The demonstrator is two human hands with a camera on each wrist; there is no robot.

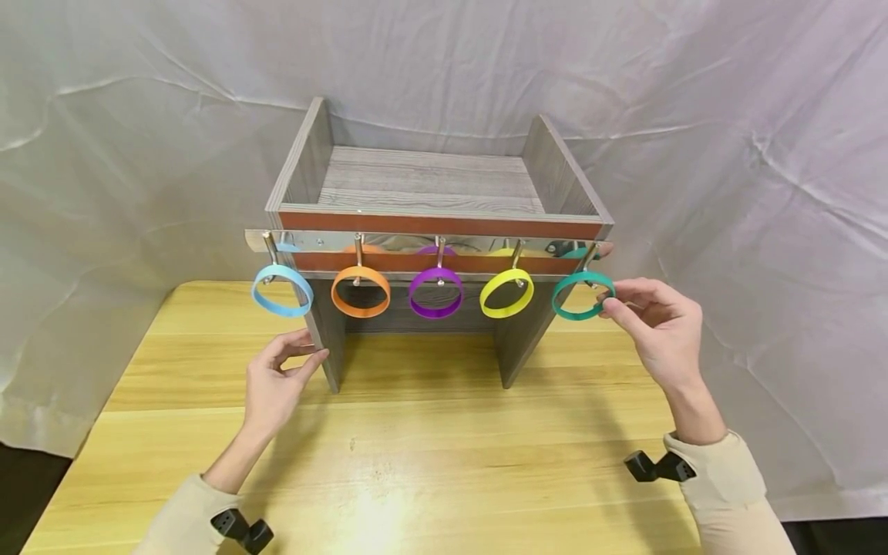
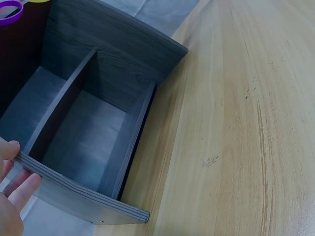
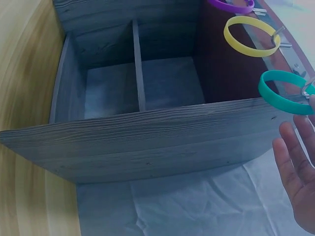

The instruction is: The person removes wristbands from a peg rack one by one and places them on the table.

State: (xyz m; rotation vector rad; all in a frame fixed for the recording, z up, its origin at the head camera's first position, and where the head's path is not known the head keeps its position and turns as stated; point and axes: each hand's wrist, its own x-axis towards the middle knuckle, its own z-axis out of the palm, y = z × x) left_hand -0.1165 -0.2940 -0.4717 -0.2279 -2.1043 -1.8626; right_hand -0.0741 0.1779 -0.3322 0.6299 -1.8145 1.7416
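My right hand point(image 1: 666, 331) pinches the right edge of a teal-green ring point(image 1: 574, 315), which hangs on the rightmost hook of a metal strip point(image 1: 402, 243). In the right wrist view, its other fingers are spread below the ring. The strip runs across the front of a grey wooden shelf unit point(image 1: 430, 181). With thumb and fingers, my left hand point(image 1: 274, 378) grips the front edge of the unit's left side panel point(image 2: 88, 187). Other hooks carry a light blue ring point(image 1: 280, 311), an orange ring point(image 1: 361, 312), a purple ring point(image 1: 435, 313) and a yellow ring point(image 1: 505, 312).
The shelf unit stands toward the back of a light wooden table point(image 1: 444, 462). Grey-white cloth point(image 1: 444, 62) hangs behind and at both sides. Inside the unit, a divider point(image 2: 61, 103) splits the lower space. Black devices point(image 1: 243, 530) sit on both wrists.
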